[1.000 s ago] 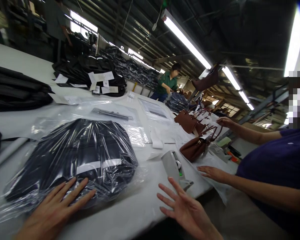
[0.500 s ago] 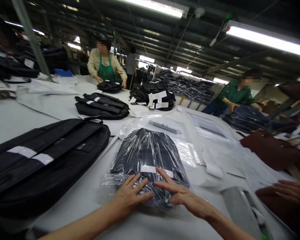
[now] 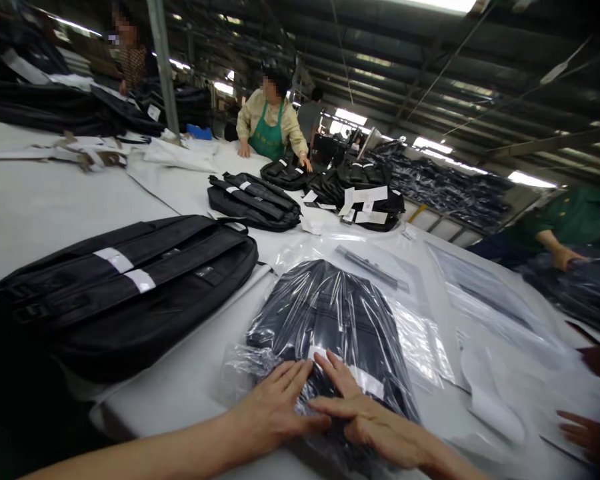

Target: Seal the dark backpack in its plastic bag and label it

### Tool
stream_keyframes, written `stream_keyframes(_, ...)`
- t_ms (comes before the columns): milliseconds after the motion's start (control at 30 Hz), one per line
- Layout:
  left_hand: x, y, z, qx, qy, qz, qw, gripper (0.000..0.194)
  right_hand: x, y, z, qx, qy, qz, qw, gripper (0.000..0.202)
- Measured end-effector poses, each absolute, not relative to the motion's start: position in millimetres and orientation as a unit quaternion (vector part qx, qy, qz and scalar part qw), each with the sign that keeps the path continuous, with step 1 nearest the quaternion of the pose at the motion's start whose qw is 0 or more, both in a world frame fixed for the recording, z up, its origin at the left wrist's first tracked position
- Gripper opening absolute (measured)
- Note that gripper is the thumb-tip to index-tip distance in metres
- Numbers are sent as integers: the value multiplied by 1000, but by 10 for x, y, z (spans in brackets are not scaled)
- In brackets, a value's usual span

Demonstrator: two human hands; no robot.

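A dark backpack (image 3: 340, 300) in clear plastic wrap lies in front of me, with a white band across its straps. My left hand (image 3: 283, 403) rests on the near left part of the wrap, its fingers stretched out close together. Beside it, my right hand (image 3: 367, 417) lies on the plastic near the white band, fingers extended, thumb side towards the left hand. Neither hand grips anything that I can see. Left of them is an unwrapped black backpack (image 3: 145, 287) with white bands round its straps.
More black backpacks (image 3: 255, 200) lie farther back on the white table (image 3: 165, 193). Flat clear plastic bags (image 3: 415, 280) are on the right. A person in a green apron (image 3: 267, 133) handles a bag across the table; another person's hand (image 3: 587, 433) shows at the right edge.
My view has turned left, so things appear farther right. My hands have come closer together on the wrapped backpack, and the left fingers have gone from spread to nearly together.
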State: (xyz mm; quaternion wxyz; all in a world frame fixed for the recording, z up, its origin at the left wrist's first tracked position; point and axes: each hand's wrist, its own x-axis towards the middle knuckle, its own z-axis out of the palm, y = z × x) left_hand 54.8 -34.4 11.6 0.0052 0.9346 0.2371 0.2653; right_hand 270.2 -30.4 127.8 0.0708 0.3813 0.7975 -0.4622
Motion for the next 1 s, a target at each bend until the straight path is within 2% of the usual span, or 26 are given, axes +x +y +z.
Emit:
stream_keyframes(167,571,-376,87,926,256,278,9,45,2804,-244,1086,344,873,-340,66,50)
stream_keyframes(400,581,-387,55,926,261,272,12,48,2853,-133,1009,333,914,-222,64,64)
stream_keyframes(633,598,-375,49,909,252,329,-38,43,2885,-91,965,322,921,-198,95,72)
stream_keyframes(867,571,-302,230,909,174,365,-102,24,2860,-103,991,313,924,-200,90,65)
stream_keyframes(1000,589,-274,253,909,148,376,-100,17,2871,-72,1052,304,927,-201,83,67)
